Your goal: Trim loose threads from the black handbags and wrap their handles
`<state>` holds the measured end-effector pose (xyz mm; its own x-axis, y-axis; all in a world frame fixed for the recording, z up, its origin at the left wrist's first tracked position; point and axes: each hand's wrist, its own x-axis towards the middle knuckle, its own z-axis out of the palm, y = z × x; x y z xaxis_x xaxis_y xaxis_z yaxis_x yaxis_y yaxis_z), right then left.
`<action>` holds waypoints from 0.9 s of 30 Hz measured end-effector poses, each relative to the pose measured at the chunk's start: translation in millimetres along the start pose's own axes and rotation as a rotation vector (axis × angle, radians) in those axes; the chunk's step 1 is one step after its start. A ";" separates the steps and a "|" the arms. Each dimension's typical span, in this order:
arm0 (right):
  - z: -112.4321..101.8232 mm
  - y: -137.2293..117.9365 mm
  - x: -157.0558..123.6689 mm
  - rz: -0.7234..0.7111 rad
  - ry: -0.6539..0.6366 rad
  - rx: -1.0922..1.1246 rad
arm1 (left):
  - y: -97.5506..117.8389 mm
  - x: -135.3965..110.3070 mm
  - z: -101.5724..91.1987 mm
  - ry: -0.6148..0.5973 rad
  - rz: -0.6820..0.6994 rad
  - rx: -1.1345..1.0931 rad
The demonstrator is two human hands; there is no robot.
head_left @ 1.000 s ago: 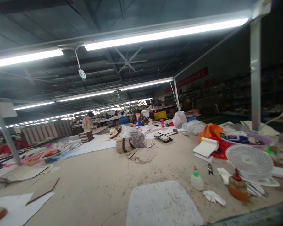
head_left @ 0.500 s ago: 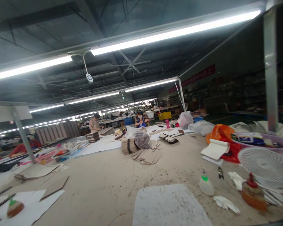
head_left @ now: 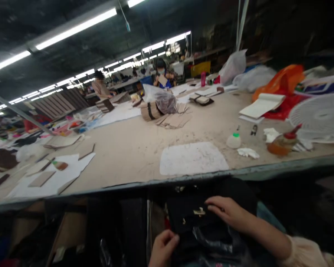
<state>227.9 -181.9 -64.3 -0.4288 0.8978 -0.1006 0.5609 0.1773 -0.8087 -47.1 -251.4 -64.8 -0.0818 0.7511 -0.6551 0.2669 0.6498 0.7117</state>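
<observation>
Just under the near edge of the tabletop [head_left: 133, 148], the left hand [head_left: 163, 245] pinches the near edge of a black purse [head_left: 186, 217] while the right hand [head_left: 228, 213] lies flat on it, fingers spread, and farther off on the tabletop lie a white pad [head_left: 193, 158] and a glue bottle [head_left: 233, 140].

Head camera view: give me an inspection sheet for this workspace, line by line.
Surface: long beige table, stained; white sheet near its front edge.
Job's things: black item with a gold clasp, below the table edge; crinkled plastic bag under it.
Clutter: glue bottle, amber bottle, white fan, notepad, cardboard pieces.
Hands: left hand grips the black item's lower edge; right hand rests flat on it.
Cables: thin cord hanging overhead.
Surroundings: person in beige, person in blue apron, tube lights.
</observation>
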 end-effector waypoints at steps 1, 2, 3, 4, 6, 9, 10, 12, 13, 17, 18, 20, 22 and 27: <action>2.1 2.7 0.6 0.010 0.012 0.036 | -5.7 4.5 0.9 -0.025 0.000 -0.021; 3.1 3.7 1.1 0.026 0.031 0.071 | -10.2 8.5 1.6 -0.075 0.056 -0.070; 3.1 3.1 1.3 0.040 0.049 0.100 | -13.3 11.6 1.5 -0.105 0.102 -0.102; 2.2 1.1 1.1 0.055 0.072 0.126 | -14.6 13.6 0.6 -0.130 0.143 -0.100; -1.0 -5.2 -0.4 0.080 0.120 0.163 | -11.7 14.4 -4.3 -0.143 0.217 0.002; -6.3 -14.8 -2.6 0.122 0.176 0.187 | 3.6 10.8 -16.4 -0.039 0.364 0.245; -7.7 -17.4 -3.0 0.134 0.183 0.190 | 10.8 9.6 -20.0 0.012 0.437 0.297; -10.2 -21.2 -3.5 0.129 0.179 0.193 | 26.5 8.5 -24.3 0.082 0.585 0.369; -11.2 -22.5 -3.9 0.114 0.174 0.194 | 34.5 8.9 -24.6 0.094 0.643 0.408; -14.3 -22.7 -9.3 0.104 0.184 0.201 | 62.8 15.1 -22.1 0.111 0.744 0.711; -14.6 -21.6 -11.9 0.128 0.195 0.214 | 68.7 16.7 -22.7 0.073 0.745 0.829; -14.3 -18.5 -17.7 0.172 0.207 0.258 | 79.2 18.7 -26.6 -0.084 0.715 1.051; -12.8 -15.4 -23.2 0.184 0.185 0.291 | 88.6 18.6 -31.4 -0.201 0.688 1.156; -8.1 -14.4 -28.8 0.165 0.139 0.294 | 102.6 12.4 -18.4 -0.146 0.797 0.999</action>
<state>237.9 -207.0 -45.1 -0.2377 0.9544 -0.1806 0.3783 -0.0803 -0.9222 -38.4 -173.3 4.8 0.5207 0.8287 -0.2051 0.7983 -0.3874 0.4611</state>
